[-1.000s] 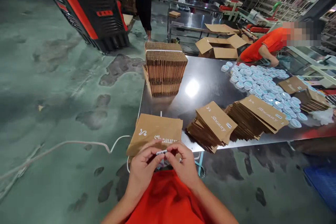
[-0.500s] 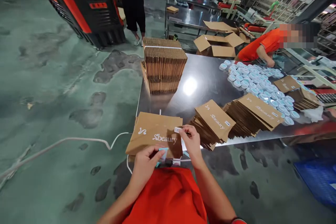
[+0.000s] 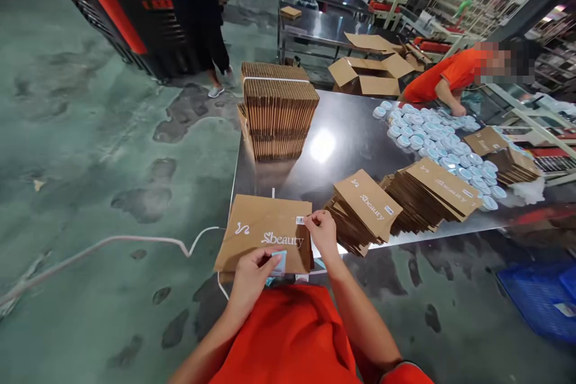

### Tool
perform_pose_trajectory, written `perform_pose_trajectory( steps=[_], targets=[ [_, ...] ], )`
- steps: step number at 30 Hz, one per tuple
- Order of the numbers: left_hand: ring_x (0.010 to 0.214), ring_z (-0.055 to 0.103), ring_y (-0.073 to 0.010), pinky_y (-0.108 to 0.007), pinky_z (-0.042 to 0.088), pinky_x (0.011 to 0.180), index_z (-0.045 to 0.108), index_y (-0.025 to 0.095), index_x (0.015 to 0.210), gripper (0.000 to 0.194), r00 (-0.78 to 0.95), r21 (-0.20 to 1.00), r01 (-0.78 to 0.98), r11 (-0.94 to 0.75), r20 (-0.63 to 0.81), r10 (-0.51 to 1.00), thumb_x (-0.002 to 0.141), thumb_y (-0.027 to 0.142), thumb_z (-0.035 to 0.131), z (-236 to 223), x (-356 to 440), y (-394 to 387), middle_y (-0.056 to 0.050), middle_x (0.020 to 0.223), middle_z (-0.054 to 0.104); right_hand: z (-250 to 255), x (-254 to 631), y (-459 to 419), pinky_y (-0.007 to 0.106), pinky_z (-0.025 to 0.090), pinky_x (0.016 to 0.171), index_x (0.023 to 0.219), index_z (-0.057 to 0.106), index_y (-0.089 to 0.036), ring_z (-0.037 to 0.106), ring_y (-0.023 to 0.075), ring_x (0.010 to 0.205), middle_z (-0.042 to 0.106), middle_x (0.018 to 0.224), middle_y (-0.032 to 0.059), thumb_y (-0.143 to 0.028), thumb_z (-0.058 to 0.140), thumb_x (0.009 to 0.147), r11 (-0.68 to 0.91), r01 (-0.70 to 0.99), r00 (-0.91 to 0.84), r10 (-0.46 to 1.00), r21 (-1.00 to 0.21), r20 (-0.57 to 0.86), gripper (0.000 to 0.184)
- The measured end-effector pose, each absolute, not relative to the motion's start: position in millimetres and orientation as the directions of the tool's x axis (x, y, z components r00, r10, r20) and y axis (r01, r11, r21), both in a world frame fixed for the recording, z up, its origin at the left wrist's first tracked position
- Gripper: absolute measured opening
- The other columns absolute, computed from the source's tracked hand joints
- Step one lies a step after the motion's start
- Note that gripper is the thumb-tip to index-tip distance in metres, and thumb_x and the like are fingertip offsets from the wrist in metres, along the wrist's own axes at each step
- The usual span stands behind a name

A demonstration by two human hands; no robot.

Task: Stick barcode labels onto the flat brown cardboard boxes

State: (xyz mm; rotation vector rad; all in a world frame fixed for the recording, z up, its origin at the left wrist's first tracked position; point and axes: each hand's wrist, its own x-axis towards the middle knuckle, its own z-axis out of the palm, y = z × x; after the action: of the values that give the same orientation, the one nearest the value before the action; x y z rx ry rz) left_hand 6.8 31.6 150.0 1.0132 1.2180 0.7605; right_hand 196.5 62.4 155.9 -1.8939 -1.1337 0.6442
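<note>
A flat brown cardboard piece (image 3: 265, 213) printed "beauty" in white lies on the near left of the table, with more cardboard beneath it. My right hand (image 3: 324, 234) is closed in a pinch at the right end of a small white label (image 3: 300, 220). That label lies against the upper right of the cardboard, above the lettering. Between thumb and fingers, my left hand (image 3: 252, 273) grips a light blue strip of label backing (image 3: 279, 261) over the cardboard's near edge. Part of the strip hangs below, and its lower end is hard to make out.
Fanned stacks of printed cardboard (image 3: 366, 204) lie to the right. Behind stands a strapped bundle of folded cardboard (image 3: 279, 108). Many round blue-and-white packs (image 3: 432, 132) cover the far right, where a co-worker in orange (image 3: 443, 78) leans over. A white cable (image 3: 135, 239) crosses the floor.
My right hand has brought the label slightly left and down, so it now lies against the cardboard. My left hand keeps its grip on the strip. The standing person in dark clothes has shifted left.
</note>
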Motion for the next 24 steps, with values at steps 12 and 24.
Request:
perform_pose_trajectory(
  steps=[12, 24],
  targets=[
    [0.093, 0.067, -0.0265, -0.035, 0.05, 0.084, 0.069, 0.017, 0.069, 0.022, 0.221, 0.916, 0.074, 0.394, -0.4, 0.889, 0.067, 0.038, 0.066, 162.2, 10.4, 30.5, -0.01, 0.095, 0.075, 158.8, 188.8, 61.8, 0.026, 0.034, 0.056, 0.063, 0.042, -0.022, 0.043, 0.0133, 0.056, 0.046, 0.059, -0.0054, -0.038, 0.07, 0.064, -0.36, 0.578, 0.538, 0.843, -0.732, 0.01, 0.032],
    [0.113, 0.059, -0.0294, -0.033, 0.051, 0.082, 0.067, 0.019, 0.073, 0.022, -0.067, 0.954, 0.181, 0.238, -0.229, 0.971, 0.07, 0.041, 0.066, 171.7, -24.3, 49.8, -0.01, 0.121, 0.065, 147.7, 193.7, 37.8, 0.038, 0.045, 0.078, 0.1, 0.06, -0.019, 0.056, 0.0218, 0.081, 0.058, 0.093, 0.0086, -0.041, 0.058, 0.077, -0.273, 0.476, 0.509, 0.861, -0.836, 0.009, 0.032]
  ],
)
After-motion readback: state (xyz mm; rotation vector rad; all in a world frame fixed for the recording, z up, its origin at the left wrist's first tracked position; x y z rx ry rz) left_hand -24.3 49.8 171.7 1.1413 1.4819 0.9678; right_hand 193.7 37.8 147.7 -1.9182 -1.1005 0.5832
